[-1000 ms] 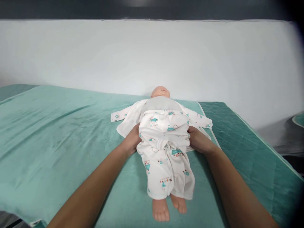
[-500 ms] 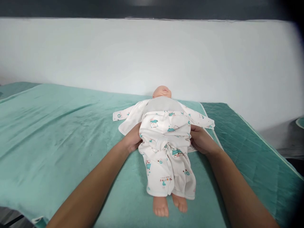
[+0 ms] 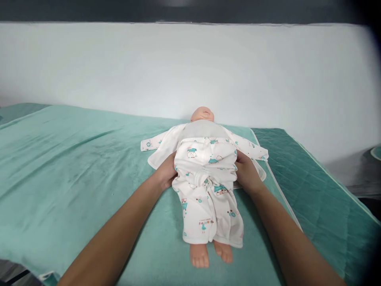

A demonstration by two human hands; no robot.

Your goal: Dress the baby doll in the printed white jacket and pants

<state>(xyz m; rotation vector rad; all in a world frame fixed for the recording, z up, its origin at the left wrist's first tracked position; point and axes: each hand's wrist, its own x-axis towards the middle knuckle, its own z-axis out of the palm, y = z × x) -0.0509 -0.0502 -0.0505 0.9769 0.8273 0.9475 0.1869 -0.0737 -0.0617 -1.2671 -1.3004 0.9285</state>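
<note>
A baby doll [image 3: 202, 114] lies on its back, head toward the wall, bare feet toward me. It wears white printed baby pants [image 3: 205, 159], bunched at the hips and pulled up over the lower part of its grey torso [image 3: 201, 129]. A white baby shirt [image 3: 169, 142] is spread open under and beside it, sleeves out to both sides. My left hand [image 3: 168, 171] grips the pants at their left side. On the opposite side my right hand [image 3: 247, 171] grips them too. The fingertips of both hands are hidden behind the fabric.
Light green cloth [image 3: 74, 167] covers the surface under the doll. A darker green quilted mat [image 3: 312, 190] lies at the right. Behind the doll's head rises a white wall [image 3: 190, 67].
My right hand has shifted slightly inward and up along the side of the pants. The pants and the doll's feet sit slightly higher in view. My left hand has barely moved.
</note>
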